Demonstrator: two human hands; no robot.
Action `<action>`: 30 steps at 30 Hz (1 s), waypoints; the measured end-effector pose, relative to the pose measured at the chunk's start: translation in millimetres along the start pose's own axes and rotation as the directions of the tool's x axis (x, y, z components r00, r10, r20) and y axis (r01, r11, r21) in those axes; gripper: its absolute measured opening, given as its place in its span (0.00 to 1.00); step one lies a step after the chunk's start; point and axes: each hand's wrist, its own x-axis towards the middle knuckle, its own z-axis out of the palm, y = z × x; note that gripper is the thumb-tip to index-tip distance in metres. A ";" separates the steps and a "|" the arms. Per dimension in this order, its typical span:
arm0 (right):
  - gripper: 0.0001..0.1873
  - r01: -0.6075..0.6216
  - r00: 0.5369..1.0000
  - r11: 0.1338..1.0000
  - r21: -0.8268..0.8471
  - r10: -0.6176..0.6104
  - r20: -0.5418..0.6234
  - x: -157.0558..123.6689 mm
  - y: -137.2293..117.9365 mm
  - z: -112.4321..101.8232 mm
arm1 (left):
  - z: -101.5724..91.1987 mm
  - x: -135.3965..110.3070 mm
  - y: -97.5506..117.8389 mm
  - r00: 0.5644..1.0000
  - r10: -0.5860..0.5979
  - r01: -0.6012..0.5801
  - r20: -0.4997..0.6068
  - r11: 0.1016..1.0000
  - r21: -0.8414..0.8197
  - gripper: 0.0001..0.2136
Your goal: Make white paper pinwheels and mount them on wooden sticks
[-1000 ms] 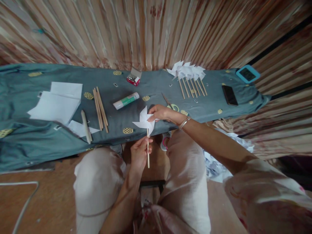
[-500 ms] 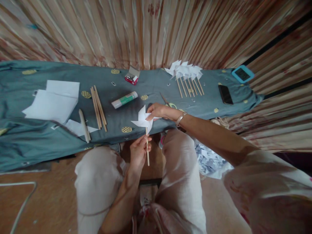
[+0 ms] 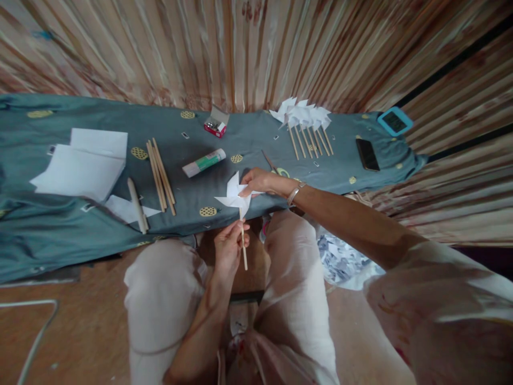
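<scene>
A white paper pinwheel [image 3: 233, 195] on a thin wooden stick [image 3: 245, 256] is held over the near edge of the cloth-covered table. My left hand [image 3: 228, 243] is closed around the stick, below the paper blades. With thumb and fingers, my right hand [image 3: 254, 182] grips the pinwheel near its centre and right blade. A glue stick [image 3: 204, 162] lies just beyond, to the left. Scissors [image 3: 280, 170] with yellow-green handles rest behind my right hand, which partly hides them.
Several finished pinwheels [image 3: 302, 115] lie at the back right, near a phone [image 3: 367, 155] and a blue timer [image 3: 395, 122]. Leftward are loose sticks [image 3: 161, 176], a pencil-like rod [image 3: 137, 206] and white paper sheets [image 3: 80, 171]. A red box [image 3: 216, 124] holds small metal pieces. Paper scraps [image 3: 344, 259] fill a bag below.
The lower end of the stick has swung slightly to the right. Both hands keep their hold on the pinwheel, and the view has shifted a little.
</scene>
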 end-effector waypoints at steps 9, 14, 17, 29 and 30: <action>0.13 0.043 0.999 0.998 0.044 -0.044 0.009 9.2 10.5 -0.1 | 3.4 -2.2 1.0 1.000 -0.012 0.012 0.002 1.000 -0.007 0.17; 0.14 0.031 0.999 0.999 0.027 -0.031 -0.029 2.0 5.0 2.1 | 4.8 -3.3 -1.7 1.000 -0.012 0.012 0.011 1.000 -0.020 0.18; 0.15 0.032 0.999 0.999 0.028 -0.032 -0.030 -4.3 0.9 1.7 | 4.6 -3.0 -3.5 1.000 -0.014 0.015 0.008 0.999 -0.048 0.17; 0.11 0.109 0.993 0.946 0.306 -0.117 0.007 -29.5 -1.2 -13.4 | 11.8 -11.5 17.1 0.999 -0.045 0.045 0.005 0.999 -0.029 0.17; 0.13 0.128 0.991 0.931 0.342 -0.131 -0.014 -30.4 -1.3 -15.4 | 14.0 -11.8 19.8 0.999 -0.040 0.040 0.005 0.999 -0.025 0.16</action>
